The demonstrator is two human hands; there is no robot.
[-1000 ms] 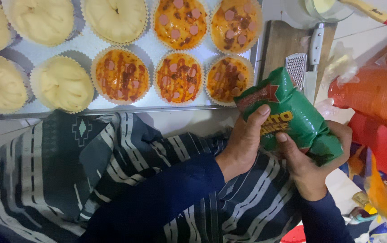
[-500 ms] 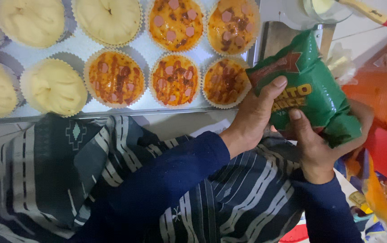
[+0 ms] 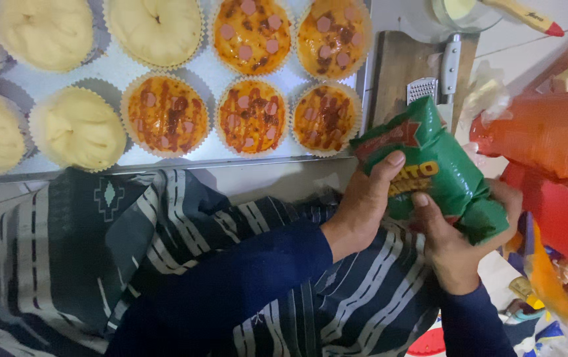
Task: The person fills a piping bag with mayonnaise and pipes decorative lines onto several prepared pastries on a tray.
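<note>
Green sauce pouch (image 3: pixel 439 173) clenched by 2 grips, long axis slanting up-left toward the baking tray (image 3: pixel 165 162); left hand (image 3: pixel 365 205) nearer the tray, right hand (image 3: pixel 459 244) cupping the lower end.

Your pouch (image 3: pixel 433 168) has dropped back down from half a second ago, off the wooden board (image 3: pixel 400 73); grater (image 3: pixel 421 88) shows again above it. Your left hand (image 3: pixel 363 205) has slid lower on the pouch, thumb across its front. Your right hand (image 3: pixel 459 244) has shifted under the pouch's lower end. Tray (image 3: pixel 165 162) sits slightly lower in view than half a second ago.
</note>
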